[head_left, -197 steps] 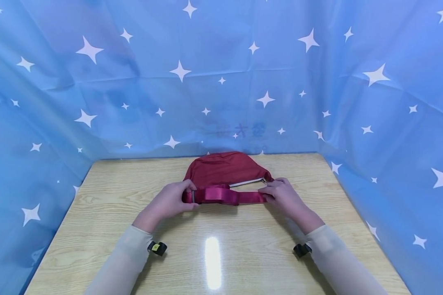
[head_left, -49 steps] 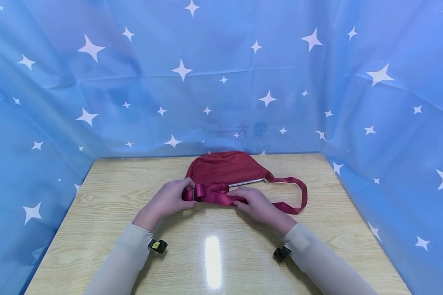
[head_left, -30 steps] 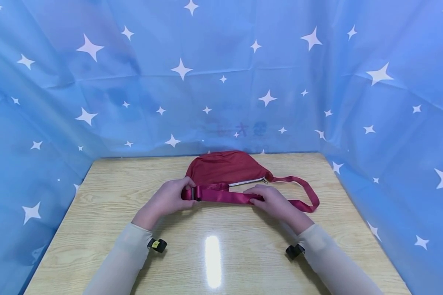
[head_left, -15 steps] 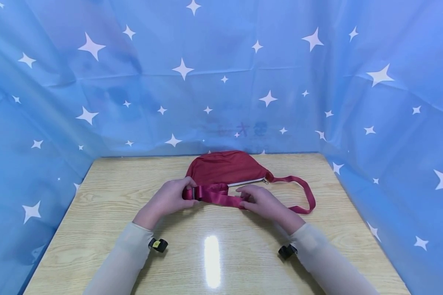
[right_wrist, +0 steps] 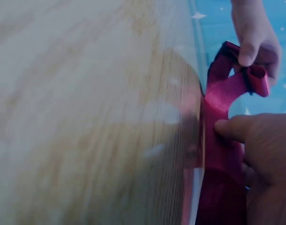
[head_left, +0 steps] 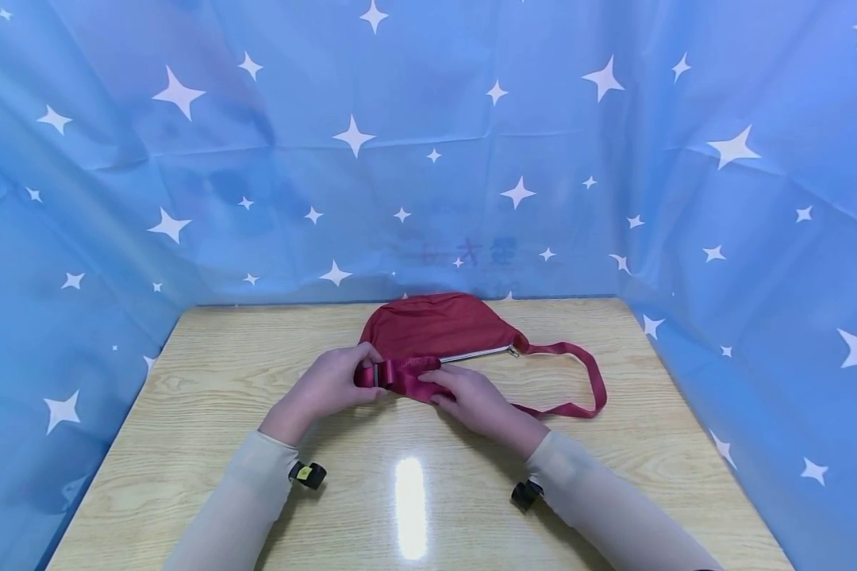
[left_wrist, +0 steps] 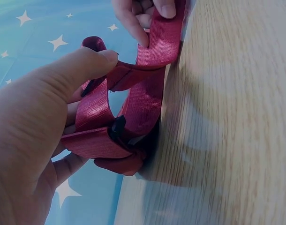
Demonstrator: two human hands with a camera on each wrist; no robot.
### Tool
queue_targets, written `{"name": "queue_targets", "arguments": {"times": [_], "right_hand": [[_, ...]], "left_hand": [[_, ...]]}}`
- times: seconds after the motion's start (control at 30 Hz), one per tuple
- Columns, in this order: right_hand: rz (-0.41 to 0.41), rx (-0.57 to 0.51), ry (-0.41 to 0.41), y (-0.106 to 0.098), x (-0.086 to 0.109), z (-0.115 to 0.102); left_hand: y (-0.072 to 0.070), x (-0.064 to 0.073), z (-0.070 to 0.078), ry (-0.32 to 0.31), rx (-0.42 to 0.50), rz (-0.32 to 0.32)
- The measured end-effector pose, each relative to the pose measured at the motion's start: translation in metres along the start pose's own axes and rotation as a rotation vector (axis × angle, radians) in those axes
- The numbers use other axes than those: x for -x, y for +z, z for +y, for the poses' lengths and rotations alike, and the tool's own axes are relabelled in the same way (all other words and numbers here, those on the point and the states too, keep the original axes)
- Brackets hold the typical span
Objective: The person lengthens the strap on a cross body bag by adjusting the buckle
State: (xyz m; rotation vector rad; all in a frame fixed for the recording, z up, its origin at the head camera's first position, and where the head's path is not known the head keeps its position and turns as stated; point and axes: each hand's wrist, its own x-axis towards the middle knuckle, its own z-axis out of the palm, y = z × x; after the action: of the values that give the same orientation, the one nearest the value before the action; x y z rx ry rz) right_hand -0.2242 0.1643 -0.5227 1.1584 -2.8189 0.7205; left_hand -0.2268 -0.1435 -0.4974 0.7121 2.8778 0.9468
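A dark red waist bag point(head_left: 439, 323) lies near the table's back edge, its silver zipper point(head_left: 477, 354) facing me. My left hand point(head_left: 326, 387) pinches the bag's shiny strap at the left end, beside a black strap slider point(left_wrist: 118, 128). There the strap point(left_wrist: 145, 101) doubles back in a raised loop. A short way to the right, my right hand point(head_left: 474, 402) grips the flat strap between thumb and fingers, as the right wrist view shows on the webbing point(right_wrist: 220, 157). The remaining strap curves past this hand in a loose loop point(head_left: 597, 385) to the bag's right corner.
The light wood table point(head_left: 207, 476) has a bright glare strip in front of the hands. A blue curtain point(head_left: 293, 182) with white stars stands right behind the table and along both sides. Each wrist carries a small black camera point(head_left: 309, 475).
My right hand has gone from the bag's right end to the left along the strap, with a move out and back between. A strap loop now lies at right. My left hand stays put.
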Motion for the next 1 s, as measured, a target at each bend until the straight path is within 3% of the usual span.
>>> {"name": "queue_targets", "arguments": {"times": [0.23, 0.5, 0.8, 1.0], "right_hand": [[0.010, -0.056, -0.017, -0.010, 0.005, 0.010], [0.002, -0.172, 0.030, -0.025, 0.015, 0.023], [-0.007, -0.182, 0.079, -0.036, 0.030, 0.044], [0.013, -0.165, 0.058, -0.039, 0.037, 0.055]], "left_hand": [[-0.001, 0.001, -0.002, -0.008, 0.000, 0.015], [-0.001, 0.001, -0.004, 0.002, 0.004, -0.008], [-0.001, 0.001, -0.007, -0.002, -0.003, 0.002], [-0.001, 0.001, -0.006, 0.014, -0.006, -0.008]]}}
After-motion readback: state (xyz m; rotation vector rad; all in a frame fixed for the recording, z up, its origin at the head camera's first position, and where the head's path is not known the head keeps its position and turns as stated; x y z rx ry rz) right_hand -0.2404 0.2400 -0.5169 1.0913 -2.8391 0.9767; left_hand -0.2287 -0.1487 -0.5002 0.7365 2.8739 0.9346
